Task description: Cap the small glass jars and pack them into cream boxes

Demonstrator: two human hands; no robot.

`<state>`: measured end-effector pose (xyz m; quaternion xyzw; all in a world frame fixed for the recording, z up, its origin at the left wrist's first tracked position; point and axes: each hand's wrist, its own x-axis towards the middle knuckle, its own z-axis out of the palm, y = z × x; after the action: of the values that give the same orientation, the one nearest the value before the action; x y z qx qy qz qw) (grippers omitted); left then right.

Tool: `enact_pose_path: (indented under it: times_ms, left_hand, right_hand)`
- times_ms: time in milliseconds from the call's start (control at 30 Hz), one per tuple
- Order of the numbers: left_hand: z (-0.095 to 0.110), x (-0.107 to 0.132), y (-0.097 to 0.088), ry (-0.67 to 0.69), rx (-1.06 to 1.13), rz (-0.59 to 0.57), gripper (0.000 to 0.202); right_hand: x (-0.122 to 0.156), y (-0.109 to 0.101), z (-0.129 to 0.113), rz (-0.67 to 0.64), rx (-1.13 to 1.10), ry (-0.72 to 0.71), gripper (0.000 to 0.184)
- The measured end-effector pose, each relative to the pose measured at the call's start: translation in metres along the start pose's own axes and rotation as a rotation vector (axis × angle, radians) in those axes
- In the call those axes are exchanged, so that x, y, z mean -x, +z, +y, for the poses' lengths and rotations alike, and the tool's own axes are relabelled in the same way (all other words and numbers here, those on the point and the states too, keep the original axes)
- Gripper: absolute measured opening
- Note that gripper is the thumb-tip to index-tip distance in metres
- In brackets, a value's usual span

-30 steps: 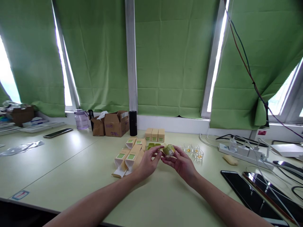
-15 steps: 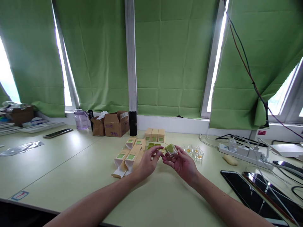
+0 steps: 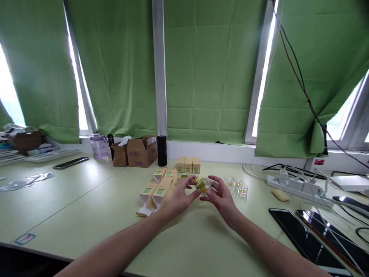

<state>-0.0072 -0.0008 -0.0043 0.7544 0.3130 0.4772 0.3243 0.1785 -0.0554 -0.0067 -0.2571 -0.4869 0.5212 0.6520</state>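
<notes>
Over the middle of the table, my left hand (image 3: 182, 193) and my right hand (image 3: 221, 197) hold a small green block in a clear square cup (image 3: 203, 185) between their fingertips. It is tilted, and a round yellow spot shows on its side facing me. My left thumb and fingers close on its left end, my right fingers on its right end. Beyond my left hand a green piece (image 3: 183, 176) lies partly hidden. Several clear square cups (image 3: 238, 182) with yellow spots stand right of my right hand. Opened kraft boxes (image 3: 159, 192) with green windows lie beside my left hand.
Three closed kraft boxes (image 3: 188, 165) stand behind my hands. Further back left are a brown carton (image 3: 141, 152), a black cylinder (image 3: 162, 151) and a purple bottle (image 3: 99, 147). Phones (image 3: 305, 234), a power strip (image 3: 296, 186) and cables lie on the right.
The green block in its clear cup has been turned, so its yellow spot faces me. My left fingers have moved onto it, and my right hand has rotated around its right side.
</notes>
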Motion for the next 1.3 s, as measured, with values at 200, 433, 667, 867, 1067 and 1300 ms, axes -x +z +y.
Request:
enact_pose_path:
  times_ms: [200,433,667,867,1067,1300]
  left_hand:
    - [0.004,0.000,-0.001,0.051,-0.011,-0.025,0.054]
    - [0.008,0.000,-0.001,0.080,-0.051,-0.015,0.050]
    - [0.005,0.004,-0.001,0.087,-0.143,0.002,0.047]
    - [0.006,0.008,-0.002,-0.047,-0.288,-0.082,0.048]
    - [0.024,0.011,-0.002,-0.042,-0.435,-0.191,0.037]
    - [0.028,0.011,-0.002,-0.074,-0.564,-0.291,0.043]
  right_hand:
    - [-0.003,-0.001,0.000,0.015,0.126,-0.065,0.070]
    - [-0.004,-0.001,0.000,-0.015,0.167,-0.069,0.072]
    - [-0.013,-0.015,0.011,0.132,0.358,-0.115,0.057]
    - [-0.018,-0.028,0.016,0.252,0.457,-0.133,0.053]
    - [-0.017,-0.026,0.017,0.223,0.471,-0.116,0.053]
    - [-0.016,-0.024,0.016,0.215,0.484,-0.110,0.053]
